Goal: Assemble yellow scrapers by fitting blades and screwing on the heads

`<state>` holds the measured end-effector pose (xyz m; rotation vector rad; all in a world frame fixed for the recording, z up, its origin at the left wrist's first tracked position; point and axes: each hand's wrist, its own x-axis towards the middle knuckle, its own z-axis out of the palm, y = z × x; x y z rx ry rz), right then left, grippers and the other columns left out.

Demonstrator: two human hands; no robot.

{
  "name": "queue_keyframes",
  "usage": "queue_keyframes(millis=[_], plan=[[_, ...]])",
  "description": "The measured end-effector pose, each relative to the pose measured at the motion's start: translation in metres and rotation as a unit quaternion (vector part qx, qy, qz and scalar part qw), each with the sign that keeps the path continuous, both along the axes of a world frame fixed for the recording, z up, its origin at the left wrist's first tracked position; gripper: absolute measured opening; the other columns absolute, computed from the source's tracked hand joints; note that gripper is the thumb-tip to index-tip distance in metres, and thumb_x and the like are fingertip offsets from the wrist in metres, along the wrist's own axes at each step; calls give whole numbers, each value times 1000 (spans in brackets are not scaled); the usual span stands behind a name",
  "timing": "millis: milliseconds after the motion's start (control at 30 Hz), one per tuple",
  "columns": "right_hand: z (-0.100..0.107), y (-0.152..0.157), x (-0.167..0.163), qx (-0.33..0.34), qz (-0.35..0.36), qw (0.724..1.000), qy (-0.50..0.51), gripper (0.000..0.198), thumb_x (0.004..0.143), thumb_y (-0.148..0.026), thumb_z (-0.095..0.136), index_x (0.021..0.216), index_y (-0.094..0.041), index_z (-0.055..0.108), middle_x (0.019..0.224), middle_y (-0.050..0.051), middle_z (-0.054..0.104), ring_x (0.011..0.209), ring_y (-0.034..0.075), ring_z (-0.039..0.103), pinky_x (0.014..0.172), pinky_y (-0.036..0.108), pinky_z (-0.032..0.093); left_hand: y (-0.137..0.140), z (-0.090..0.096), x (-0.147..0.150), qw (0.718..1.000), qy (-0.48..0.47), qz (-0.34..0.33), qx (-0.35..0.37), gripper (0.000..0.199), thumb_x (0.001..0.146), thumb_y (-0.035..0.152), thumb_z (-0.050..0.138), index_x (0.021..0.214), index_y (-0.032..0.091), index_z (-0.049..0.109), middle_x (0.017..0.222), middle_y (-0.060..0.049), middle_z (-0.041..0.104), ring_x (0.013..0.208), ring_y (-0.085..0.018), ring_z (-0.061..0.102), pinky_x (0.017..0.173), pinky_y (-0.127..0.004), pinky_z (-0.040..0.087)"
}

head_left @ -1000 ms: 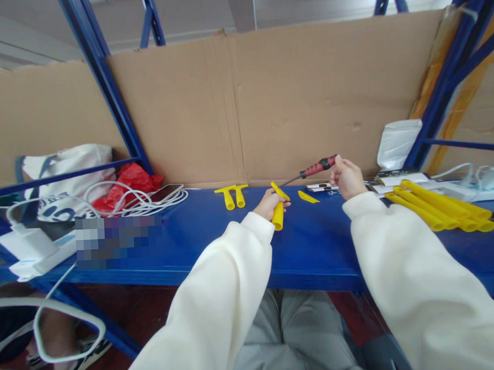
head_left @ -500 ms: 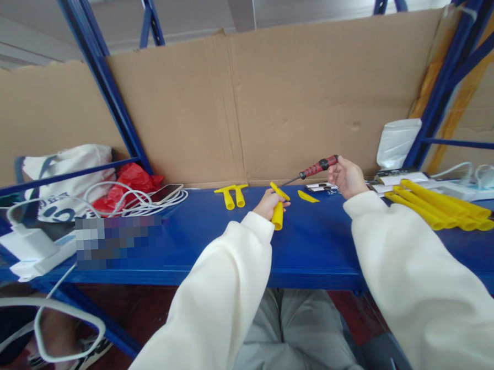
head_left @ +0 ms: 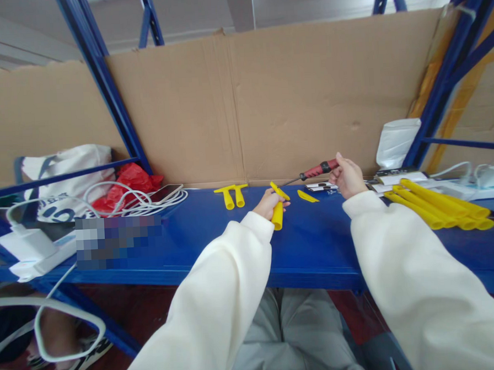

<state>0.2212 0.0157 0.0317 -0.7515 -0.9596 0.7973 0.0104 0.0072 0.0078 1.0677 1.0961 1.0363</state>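
Observation:
My left hand (head_left: 268, 204) is wrapped round a yellow T-shaped plastic scraper (head_left: 277, 215), its hollow handle end facing me and its flat crosspiece above my fingers. In my right hand (head_left: 347, 176) is the end of a red and black screwdriver (head_left: 318, 171), pinched between the fingers. Its thin shaft slants down to the left and meets the crosspiece; the tip is too small to make out. A loose yellow blade-like piece (head_left: 308, 196) lies on the blue shelf between my hands. Two similar T-shaped yellow scrapers (head_left: 234, 196) stand farther back to the left.
Several yellow tubes (head_left: 447, 207) lie in a pile on the right, near small boxes (head_left: 399, 177) and a white pouch (head_left: 398, 143). White cables (head_left: 161, 203), a red bag (head_left: 133, 182) and a power strip (head_left: 43, 256) occupy the left. Cardboard (head_left: 300, 99) walls off the back.
The screwdriver's handle has turned slightly in my right fingers, which have shifted a little. My left hand and the yellow scraper keep their place.

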Motion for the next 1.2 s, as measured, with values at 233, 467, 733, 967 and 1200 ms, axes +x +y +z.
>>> queue_keyframes(millis=[233, 467, 733, 967, 1200], plan=[[2, -4, -1, 14, 34, 999, -17, 39, 76, -47, 72, 70, -21, 43, 52, -7, 50, 39, 6, 44, 35, 16, 33, 1, 0, 0, 1000, 2, 6, 0, 56, 78, -7, 46, 129, 17, 41, 106, -10, 66, 58, -12, 64, 42, -20, 41], [2, -4, -1, 12, -13, 1000, 2, 45, 65, -49, 80, 70, -22, 45, 52, -9, 49, 38, 5, 43, 33, 16, 32, 4, -2, 0, 1000, 2, -4, 5, 57, 78, -6, 47, 130, 18, 42, 107, -10, 67, 61, -13, 66, 43, -19, 41], [2, -3, -2, 11, -3, 1000, 12, 48, 66, -53, 78, 68, -23, 41, 39, -11, 33, 32, 7, 36, 31, 18, 30, 0, 0, 0, 1000, 7, 8, -5, 58, 77, -4, 50, 129, 21, 42, 109, -8, 65, 62, -11, 66, 44, -18, 42], [8, -11, -7, 4, 18, 1000, 2, 35, 73, -43, 76, 70, -20, 48, 52, -7, 53, 39, 6, 45, 36, 16, 34, 0, 1, 0, 1000, 11, 4, -2, 55, 78, -5, 47, 127, 19, 42, 107, -8, 66, 63, -12, 66, 43, -18, 41], [6, -11, -7, 21, -3, 1000, 17, 39, 64, -41, 82, 72, -21, 50, 53, -8, 51, 42, 6, 46, 36, 16, 34, 0, 0, 0, 1000, 4, 4, 0, 54, 79, -6, 47, 127, 19, 42, 103, -8, 66, 63, -13, 66, 43, -19, 40]])
